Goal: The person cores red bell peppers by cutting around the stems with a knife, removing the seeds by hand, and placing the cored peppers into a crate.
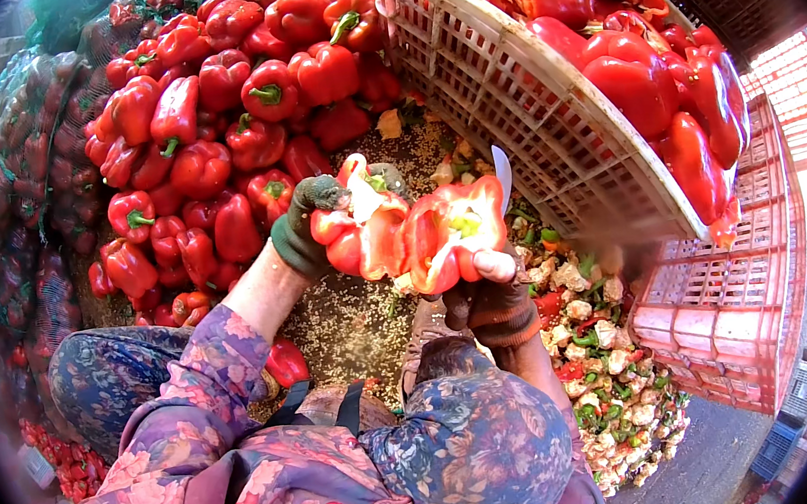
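A red bell pepper (381,243), torn or cut open so its pale inside shows, spans both hands over the floor. My left hand (305,222), in a dark green glove, grips its left part. My right hand (493,305), in a brown glove with a bare thumb tip, holds the opened right part (458,234), where a yellow-green core is visible. A knife blade (504,175) sticks up just beyond that part, on my right hand's side; its handle is hidden. Most of my right fingers are hidden behind the pepper.
Whole red bell peppers (210,155) are heaped ahead and left, beside filled net sacks (40,123). A tilted plastic crate (502,66) holds opened peppers (632,80). Cores and stems (613,362) pile at right, near a pink crate (729,318). Seeds (345,327) litter the floor.
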Tool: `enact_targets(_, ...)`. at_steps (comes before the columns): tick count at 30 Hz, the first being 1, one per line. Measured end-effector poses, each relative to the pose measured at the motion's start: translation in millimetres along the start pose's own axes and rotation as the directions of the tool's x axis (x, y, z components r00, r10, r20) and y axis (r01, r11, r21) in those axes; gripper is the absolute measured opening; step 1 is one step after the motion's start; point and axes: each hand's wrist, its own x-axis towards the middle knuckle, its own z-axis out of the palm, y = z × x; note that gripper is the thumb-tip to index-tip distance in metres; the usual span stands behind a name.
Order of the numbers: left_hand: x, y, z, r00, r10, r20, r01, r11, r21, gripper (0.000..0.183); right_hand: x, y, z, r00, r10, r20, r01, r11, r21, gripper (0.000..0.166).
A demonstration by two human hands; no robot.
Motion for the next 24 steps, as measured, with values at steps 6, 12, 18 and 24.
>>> enact_targets(6, -38, 17, -43, 0.998, 0.026, 0.064, -0.028, 0.999, 0.023, 0.041, -13, -14, -4, 0.954, -0.265, -0.139, 0.284, 0.947, 0.150, 0.057)
enact_targets(12, -9, -62, -71, 0.948, 0.293, -0.124, 0.182, -0.183, 0.966, 0.045, -5, -24, -33, 0.994, -0.071, -0.084, 0.041, 0.950, -0.311, 0.064)
enact_targets(18, 21, -47, 9, 0.956, 0.281, -0.086, 0.001, 0.289, 0.957, 0.043, 2, -18, -44, 0.992, 0.073, -0.100, -0.104, 0.927, -0.359, 0.057)
enact_targets(24, 31, -55, 12, 0.946, 0.324, 0.022, -0.008, -0.045, 0.999, 0.043, 10, -3, -32, 0.973, -0.056, -0.224, -0.024, 0.941, -0.339, 0.037)
